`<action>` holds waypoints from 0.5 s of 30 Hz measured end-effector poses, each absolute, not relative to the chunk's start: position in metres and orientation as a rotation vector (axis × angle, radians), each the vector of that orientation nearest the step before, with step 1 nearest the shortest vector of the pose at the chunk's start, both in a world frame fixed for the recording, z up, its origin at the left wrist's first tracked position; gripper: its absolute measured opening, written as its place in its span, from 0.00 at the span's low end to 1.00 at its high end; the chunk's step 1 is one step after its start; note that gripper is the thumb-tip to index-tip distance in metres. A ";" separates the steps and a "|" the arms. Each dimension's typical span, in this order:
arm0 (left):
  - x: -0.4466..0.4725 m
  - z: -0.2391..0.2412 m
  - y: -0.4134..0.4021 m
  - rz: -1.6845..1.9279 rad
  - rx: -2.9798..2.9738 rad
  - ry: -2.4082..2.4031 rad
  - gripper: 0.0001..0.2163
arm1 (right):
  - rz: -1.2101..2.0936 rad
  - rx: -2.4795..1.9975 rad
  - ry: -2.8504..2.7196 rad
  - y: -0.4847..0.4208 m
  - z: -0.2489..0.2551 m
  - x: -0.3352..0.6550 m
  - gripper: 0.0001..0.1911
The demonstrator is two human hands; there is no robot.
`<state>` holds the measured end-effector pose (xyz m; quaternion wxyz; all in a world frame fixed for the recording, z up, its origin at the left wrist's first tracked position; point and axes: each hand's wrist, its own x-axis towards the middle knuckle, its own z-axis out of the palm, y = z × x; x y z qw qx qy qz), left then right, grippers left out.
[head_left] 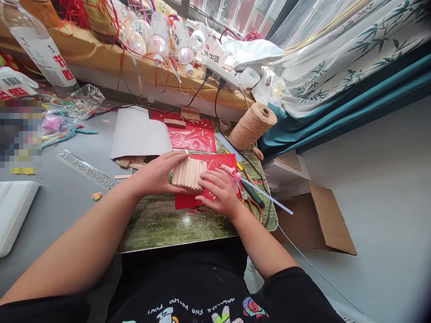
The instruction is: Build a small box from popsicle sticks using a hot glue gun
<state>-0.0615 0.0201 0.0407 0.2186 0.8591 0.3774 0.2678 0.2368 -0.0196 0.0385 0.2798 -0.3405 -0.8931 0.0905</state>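
Observation:
A small panel of wooden craft sticks [189,172] laid side by side rests on a red sheet [220,162] on the green-patterned table top [168,224]. My left hand [158,174] grips the panel's left edge, thumb along the top and fingers curled at the side. My right hand [218,190] presses its bent fingers on the panel's lower right corner and the red sheet. A pink glue gun [232,172] lies just beyond my right hand.
A jute twine spool [252,125] stands at the back right, by a power strip [220,76]. Scissors [252,204], a clear ruler [266,195], white paper [139,132], loose sticks [133,162] and another red sheet [193,134] surround the work. An open cardboard box [319,220] sits right.

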 end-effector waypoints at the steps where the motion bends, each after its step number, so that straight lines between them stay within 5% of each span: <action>1: -0.061 0.040 0.020 0.745 2.384 1.040 0.49 | 0.229 -0.902 -2.378 -0.022 0.035 0.237 0.23; 15: -0.063 0.040 0.021 0.753 2.379 1.044 0.48 | 0.247 -0.924 -2.328 -0.034 0.035 0.232 0.20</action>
